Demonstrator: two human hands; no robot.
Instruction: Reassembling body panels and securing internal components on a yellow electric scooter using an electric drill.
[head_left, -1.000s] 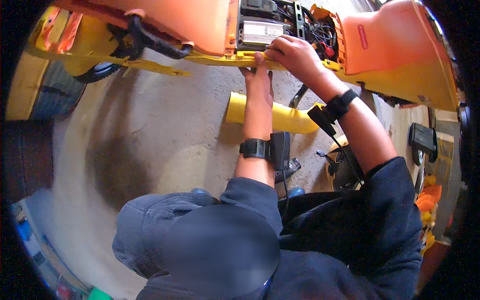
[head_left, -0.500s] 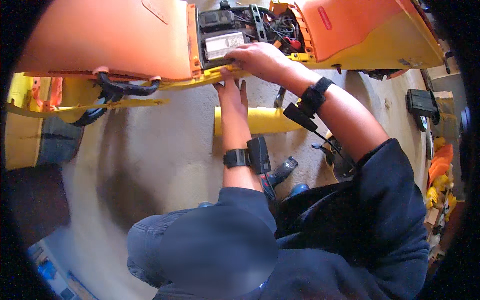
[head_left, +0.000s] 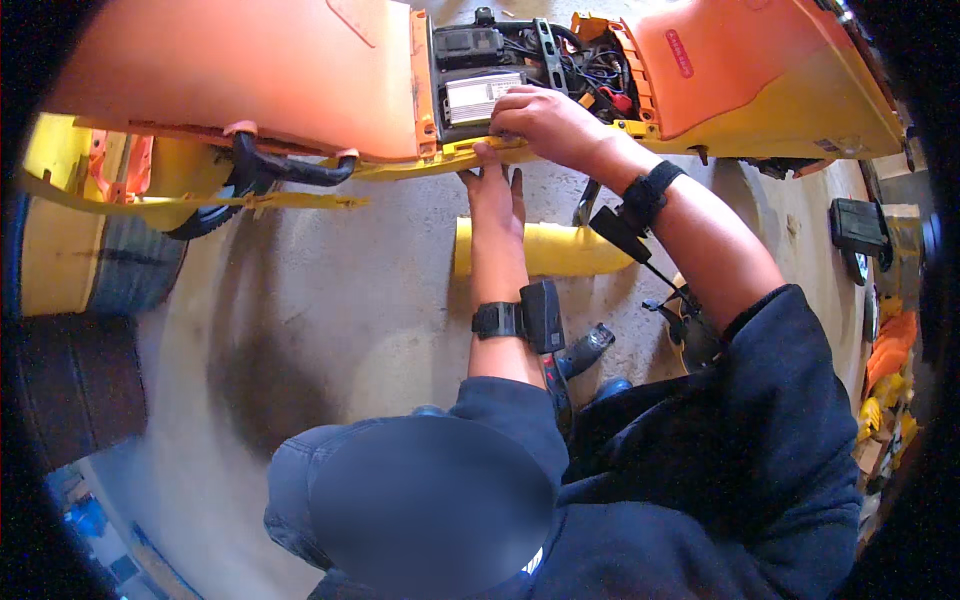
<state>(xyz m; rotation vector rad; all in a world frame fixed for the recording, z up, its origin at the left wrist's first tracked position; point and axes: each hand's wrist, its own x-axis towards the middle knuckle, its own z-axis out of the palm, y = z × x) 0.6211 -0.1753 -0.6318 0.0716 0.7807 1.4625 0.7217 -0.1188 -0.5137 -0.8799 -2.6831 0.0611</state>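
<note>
An orange and yellow scooter-like body lies across the top, its compartment uncovered. Inside sits a silver finned metal box point(head_left: 470, 98), with a black box point(head_left: 470, 44) behind it. My left hand point(head_left: 496, 205) reaches up from below to the yellow side panel point(head_left: 420, 165). One digit presses over the panel's edge; other fingers are spread and partly hidden beneath it. My right hand point(head_left: 555, 122) comes from the right, palm down, fingers curled together at the compartment's near edge, beside the silver box. Whatever its fingertips pinch is hidden.
Wires point(head_left: 600, 75) fill the compartment's right side. A black grab handle point(head_left: 290, 170) juts toward me at left. On the floor lies a curved yellow panel point(head_left: 545, 248). A black case point(head_left: 858, 227) and orange and yellow parts point(head_left: 890, 350) are at the right.
The whole scene has shifted right and slightly down in view. My right fingers have curled in more at the near edge; my left hand keeps its place under the panel.
</note>
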